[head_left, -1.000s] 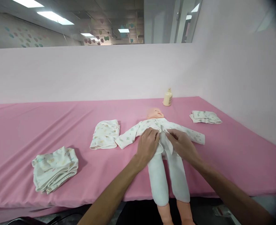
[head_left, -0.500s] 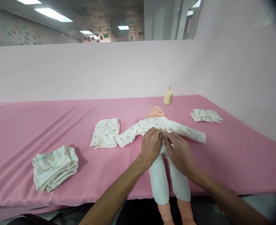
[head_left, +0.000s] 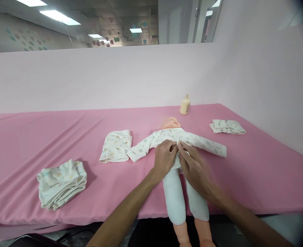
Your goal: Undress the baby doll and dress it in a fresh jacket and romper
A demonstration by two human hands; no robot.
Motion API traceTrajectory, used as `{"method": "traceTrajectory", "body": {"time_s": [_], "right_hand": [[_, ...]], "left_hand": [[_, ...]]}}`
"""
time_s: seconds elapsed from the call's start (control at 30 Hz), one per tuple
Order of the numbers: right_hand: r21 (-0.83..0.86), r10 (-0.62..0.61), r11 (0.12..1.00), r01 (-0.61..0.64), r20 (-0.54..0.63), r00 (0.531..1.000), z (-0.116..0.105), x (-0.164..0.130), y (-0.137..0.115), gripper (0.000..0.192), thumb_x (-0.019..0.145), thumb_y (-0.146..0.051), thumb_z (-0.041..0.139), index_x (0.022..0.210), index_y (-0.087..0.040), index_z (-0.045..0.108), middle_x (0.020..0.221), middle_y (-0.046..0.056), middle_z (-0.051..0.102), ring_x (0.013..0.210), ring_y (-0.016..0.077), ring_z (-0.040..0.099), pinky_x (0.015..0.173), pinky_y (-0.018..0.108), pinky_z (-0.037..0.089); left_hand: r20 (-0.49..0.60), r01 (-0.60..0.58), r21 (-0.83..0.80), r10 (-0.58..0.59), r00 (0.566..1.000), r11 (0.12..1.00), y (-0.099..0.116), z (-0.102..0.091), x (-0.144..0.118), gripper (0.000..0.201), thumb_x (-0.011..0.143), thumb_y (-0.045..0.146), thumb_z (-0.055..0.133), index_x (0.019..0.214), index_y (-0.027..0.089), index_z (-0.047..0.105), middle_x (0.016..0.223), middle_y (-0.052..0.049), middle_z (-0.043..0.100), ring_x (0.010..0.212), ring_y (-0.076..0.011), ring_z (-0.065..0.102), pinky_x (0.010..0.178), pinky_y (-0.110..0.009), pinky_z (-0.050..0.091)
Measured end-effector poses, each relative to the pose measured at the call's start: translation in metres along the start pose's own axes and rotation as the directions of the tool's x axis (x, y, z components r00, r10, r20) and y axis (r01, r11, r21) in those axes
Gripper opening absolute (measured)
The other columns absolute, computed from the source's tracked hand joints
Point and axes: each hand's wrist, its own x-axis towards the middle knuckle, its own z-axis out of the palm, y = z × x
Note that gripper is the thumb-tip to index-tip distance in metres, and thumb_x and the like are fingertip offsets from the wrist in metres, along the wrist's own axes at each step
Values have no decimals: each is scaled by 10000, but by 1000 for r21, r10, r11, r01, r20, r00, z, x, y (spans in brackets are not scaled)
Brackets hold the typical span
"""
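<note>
A baby doll (head_left: 171,122) lies on its back on a pink-covered table (head_left: 89,192), its lower legs hanging past the front edge. It wears a white patterned baby shirt (head_left: 164,134), with both sleeves spread out sideways. White fabric covers its upper legs (head_left: 174,199). At the middle front of the shirt, my left hand (head_left: 166,156) is closed with its fingertips pinching the cloth. My right hand (head_left: 194,164) meets it there, thumb and fingers also pinched on the shirt front. The exact bit of cloth between the fingertips is hidden.
A folded patterned cloth (head_left: 62,185) lies at the front left. Another folded cloth (head_left: 116,146) touches the shirt's left sleeve end. At the back stands a cream pump bottle (head_left: 185,105). One more folded cloth (head_left: 228,126) lies at the right, near the white wall (head_left: 102,79).
My right hand has shifted slightly, its fingers drawing closer to the left fingertips at the shirt front. The doll and the cloths stay put.
</note>
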Motion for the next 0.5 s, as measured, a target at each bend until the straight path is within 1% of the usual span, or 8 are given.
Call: {"method": "traceTrajectory", "body": {"time_s": [0.1,0.23,0.3,0.4,0.47,0.5], "right_hand": [[-1,-29,1000,29,15,999,1,-1,3,498,999,-142,390,1494,-187,417,1426,133,526,1337,245,474,1063,460,495],[-2,-40,999,40,10,999,3,-3,6,519,994,-123,386,1505,-207,404,1455,121,506,1361,239,455,1088,460,477],[14,-26,1000,25,4,1000,3,-3,5,510,995,-128,383,1497,-209,419,1445,120,518,1350,238,468,1080,459,485],[64,26,998,-27,27,999,0,-2,4,480,999,-158,393,1469,-228,466,1433,114,525,1332,245,485,1053,467,505],[105,57,993,-61,45,997,-2,-1,4,473,1000,-166,389,1454,-254,489,1430,102,526,1328,246,491,1043,472,512],[121,68,990,-74,51,996,-2,0,4,475,998,-163,385,1449,-266,496,1429,96,525,1329,244,491,1042,471,513]], "left_hand": [[11,41,-38,-40,999,998,0,-1,0,258,906,190,528,658,165,595,662,17,597,626,-109,482,610,-254,341],[12,46,-60,-45,999,997,0,0,0,226,895,181,530,701,168,645,693,16,629,644,-108,510,621,-249,358],[11,46,-57,-46,999,997,0,0,0,221,890,179,530,708,169,654,692,18,632,647,-107,515,626,-249,364],[17,62,-69,-61,998,996,0,-1,0,214,883,180,525,724,170,667,709,12,640,668,-110,529,647,-248,379],[60,90,-128,-83,995,988,1,-4,0,197,877,196,526,746,170,671,741,6,651,694,-114,543,663,-243,395],[101,115,-178,-98,990,977,1,-7,1,186,874,207,527,764,172,673,762,4,657,706,-116,549,665,-239,402]]}}
